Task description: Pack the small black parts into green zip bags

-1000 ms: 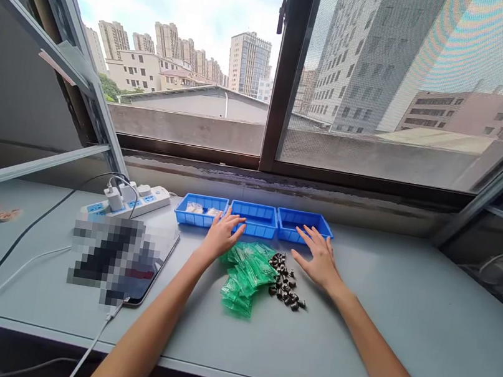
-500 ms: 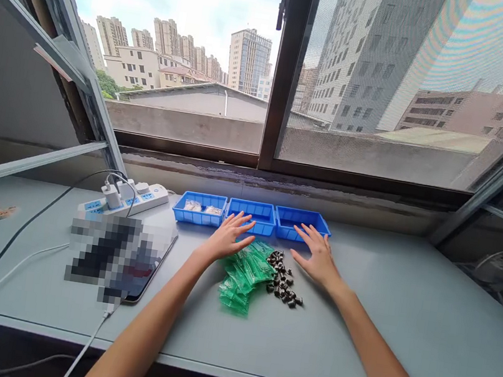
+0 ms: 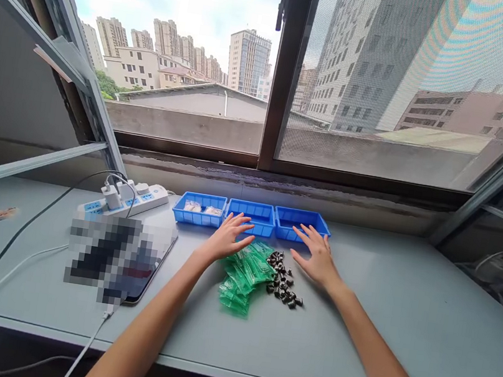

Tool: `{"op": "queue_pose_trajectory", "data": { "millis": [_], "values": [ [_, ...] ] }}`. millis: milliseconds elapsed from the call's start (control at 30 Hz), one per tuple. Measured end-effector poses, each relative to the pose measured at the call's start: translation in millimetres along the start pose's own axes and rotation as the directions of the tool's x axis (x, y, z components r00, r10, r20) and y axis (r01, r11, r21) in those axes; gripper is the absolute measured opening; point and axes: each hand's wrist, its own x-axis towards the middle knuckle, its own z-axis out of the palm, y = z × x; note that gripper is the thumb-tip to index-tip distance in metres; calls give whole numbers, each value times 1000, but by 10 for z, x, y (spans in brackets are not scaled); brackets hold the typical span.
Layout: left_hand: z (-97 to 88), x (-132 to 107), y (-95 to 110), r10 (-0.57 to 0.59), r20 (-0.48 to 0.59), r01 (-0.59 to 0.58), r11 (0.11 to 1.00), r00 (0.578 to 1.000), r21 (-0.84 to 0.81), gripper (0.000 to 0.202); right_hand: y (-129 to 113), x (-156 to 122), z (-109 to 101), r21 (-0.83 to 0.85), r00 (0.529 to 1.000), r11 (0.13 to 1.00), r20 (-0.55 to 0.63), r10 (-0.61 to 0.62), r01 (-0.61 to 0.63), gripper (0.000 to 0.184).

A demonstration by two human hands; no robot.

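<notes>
My left hand (image 3: 227,238) lies flat with fingers spread, at the far edge of a heap of small green plastic bags (image 3: 242,275) and just before the middle blue tray (image 3: 250,219). My right hand (image 3: 316,255) is also spread flat on the grey table (image 3: 353,330), right of a scatter of small dark metal parts (image 3: 283,279) and near the right blue tray (image 3: 302,226). Neither hand holds anything. The left blue tray (image 3: 199,210) holds a few small clear packets.
A white power strip (image 3: 124,198) with plugs and cables lies at the left, beside a blurred-out tablet or phone (image 3: 121,256). Cables run to the table's front edge. A window frame (image 3: 282,73) stands behind the trays.
My left hand slid slightly right from between the left and middle trays to the front of the middle tray. Another person's hand at the far left has left the view.
</notes>
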Motion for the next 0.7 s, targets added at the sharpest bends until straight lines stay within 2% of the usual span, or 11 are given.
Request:
{"op": "queue_pose_trajectory", "data": {
  "millis": [233,367,467,533,567,633,700],
  "values": [
    [30,7,-3,4,-22,-4,1000,1000,-24,37,19,-4,28,-4,1000,1000,-8,-17,17,49],
    [-22,4,0,-11,-40,11,1000,999,-9,35,-4,-7,18,19,999,1000,-50,-3,4,50],
    [-116,-22,-39,-120,-216,137,988,969,66,41,-30,-4,-21,61,990,998,-137,16,-8,49],
    [-172,-56,-100,-244,-341,292,951,908,99,42,-44,-3,-47,84,983,996,-183,20,-5,47],
    [-189,-76,-138,-311,-371,372,922,875,106,40,-50,-3,-56,92,980,996,-197,22,-4,46],
    [-199,-118,-219,-416,-357,487,863,836,133,41,-61,-5,-61,95,977,995,-211,25,-5,43],
    [-182,-150,-289,-461,-307,526,832,832,178,45,-68,-9,-52,90,976,996,-216,22,-2,41]
  ]
}}
